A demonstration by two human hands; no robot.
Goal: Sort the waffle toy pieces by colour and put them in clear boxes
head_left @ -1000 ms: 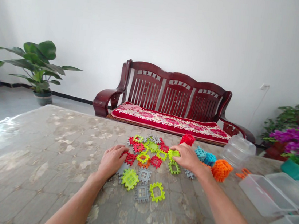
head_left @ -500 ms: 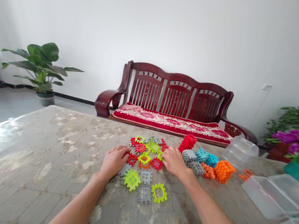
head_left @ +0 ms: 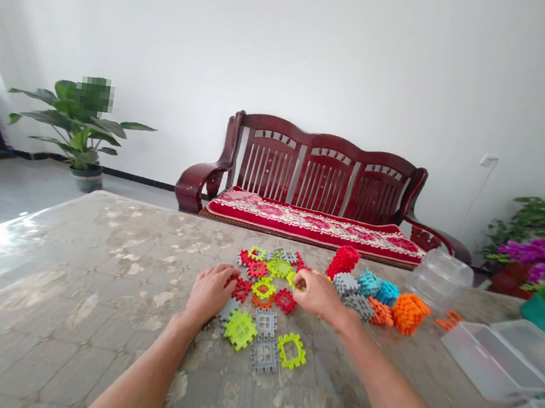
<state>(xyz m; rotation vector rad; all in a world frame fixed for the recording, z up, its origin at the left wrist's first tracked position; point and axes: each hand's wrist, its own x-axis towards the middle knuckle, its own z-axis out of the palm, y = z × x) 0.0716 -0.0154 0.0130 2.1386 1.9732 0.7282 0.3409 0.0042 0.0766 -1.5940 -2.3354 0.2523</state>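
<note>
A loose pile of square toothed plastic building tiles lies on the table. My left hand (head_left: 211, 289) rests at the pile's left side, fingers stretched low against a red tile (head_left: 241, 289). At the right side, my right hand (head_left: 317, 293) has thumb and forefinger closed at the edge of a yellow-green tile (head_left: 291, 278), partly hidden by the fingers. Between the hands lie a yellow-green frame tile (head_left: 263, 289) and another red tile (head_left: 285, 301). Closer to me are a yellow-green window tile (head_left: 240, 329), grey tiles (head_left: 264, 354) and a yellow-green frame (head_left: 292, 351).
Right of my right hand stand stacked tiles in red (head_left: 344, 260), grey (head_left: 359, 306), blue (head_left: 387, 292) and orange (head_left: 409, 314). Clear plastic boxes (head_left: 492, 363) and a clear container (head_left: 443, 280) stand farther right. A wooden bench (head_left: 326, 177) is behind the table (head_left: 91, 287).
My right hand has turned slightly and its fingers have curled into a pinch at the yellow-green tile. My left hand stays nearly in place. The whole view has shifted a little.
</note>
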